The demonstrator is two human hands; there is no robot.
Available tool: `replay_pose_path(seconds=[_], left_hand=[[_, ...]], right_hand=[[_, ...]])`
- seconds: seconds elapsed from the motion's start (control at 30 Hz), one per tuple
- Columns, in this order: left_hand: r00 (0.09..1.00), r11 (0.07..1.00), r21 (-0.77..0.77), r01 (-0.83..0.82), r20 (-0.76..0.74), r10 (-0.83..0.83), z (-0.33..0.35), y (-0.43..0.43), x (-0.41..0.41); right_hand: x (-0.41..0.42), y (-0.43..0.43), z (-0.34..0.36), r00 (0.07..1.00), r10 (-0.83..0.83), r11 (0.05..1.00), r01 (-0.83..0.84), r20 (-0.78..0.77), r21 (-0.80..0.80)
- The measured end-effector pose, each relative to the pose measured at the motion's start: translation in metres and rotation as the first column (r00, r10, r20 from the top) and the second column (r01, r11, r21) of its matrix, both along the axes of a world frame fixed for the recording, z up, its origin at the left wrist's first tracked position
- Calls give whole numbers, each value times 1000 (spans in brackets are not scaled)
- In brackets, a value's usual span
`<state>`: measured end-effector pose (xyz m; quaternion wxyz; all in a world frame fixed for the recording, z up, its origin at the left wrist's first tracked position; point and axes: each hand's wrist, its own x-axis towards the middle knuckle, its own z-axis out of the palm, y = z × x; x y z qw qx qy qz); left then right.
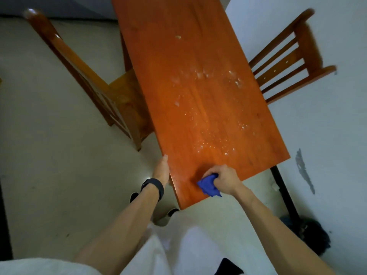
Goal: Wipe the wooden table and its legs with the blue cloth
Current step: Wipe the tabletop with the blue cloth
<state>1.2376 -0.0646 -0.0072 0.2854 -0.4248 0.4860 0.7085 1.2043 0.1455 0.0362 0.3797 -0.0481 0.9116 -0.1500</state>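
The long orange-brown wooden table [198, 56] runs away from me, its near end just below my hands. Pale wet spots and droplets [206, 108] speckle its middle and near part. My right hand [223, 178] grips the bunched blue cloth [208, 184] and holds it down on the tabletop close to the near edge. My left hand [161, 170], with a black band on the wrist, lies with straight fingers along the table's left edge near the corner. The table's legs are mostly hidden under the top.
A wooden chair [95, 80] stands tucked in on the left side, another wooden chair [292, 56] on the right against the white wall [327, 135]. A dark broom [294, 211] leans by the wall. My feet [155, 203] stand on pale floor.
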Motion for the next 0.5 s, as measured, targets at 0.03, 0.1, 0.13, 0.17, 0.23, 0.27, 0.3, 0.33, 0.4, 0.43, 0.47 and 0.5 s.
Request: replay_pose_path(seconds=[0.03,0.1,0.13,0.17,0.23,0.27,0.3,0.33,0.4,0.43,0.47,0.5], left_hand=[[1000,999,-36,21,-7,-21,-4,-2,-5],[995,975,-212,59,-64,-75,-13,-7,-22],[991,944,-321,72,-87,-105,-15,-10,-33],[984,905,-415,89,-106,-145,-19,-12,-44],[958,786,-596,162,-95,-270,-23,-15,-66],[938,685,-702,194,-73,-340,-27,-15,-77],[911,558,-798,230,-26,-412,-30,-15,-87],[885,440,-862,251,20,-466,-33,-14,-99],[843,333,-899,286,71,-533,-41,-10,-119],[833,321,-897,304,87,-547,-47,-6,-124],[833,316,-896,312,97,-545,-56,0,-127],[844,318,-898,305,100,-528,-64,6,-126]], right_hand=[[-18,-7,9,999,-36,998,36,-10,-44],[-56,-21,19,996,-83,989,76,-45,-130],[-75,-28,22,994,-89,982,77,-63,-171],[-93,-34,22,993,-85,976,66,-85,-208],[-128,-48,21,990,-65,964,31,-124,-263],[-145,-53,17,990,-45,959,5,-134,-283],[-162,-59,12,991,-20,954,-22,-134,-300],[-180,-65,7,992,6,949,-46,-129,-313],[-216,-76,-8,989,69,935,-111,-133,-336],[-234,-82,-15,984,109,924,-153,-144,-349],[-252,-89,-22,977,146,915,-193,-155,-353],[-269,-96,-29,970,176,905,-227,-170,-359]])
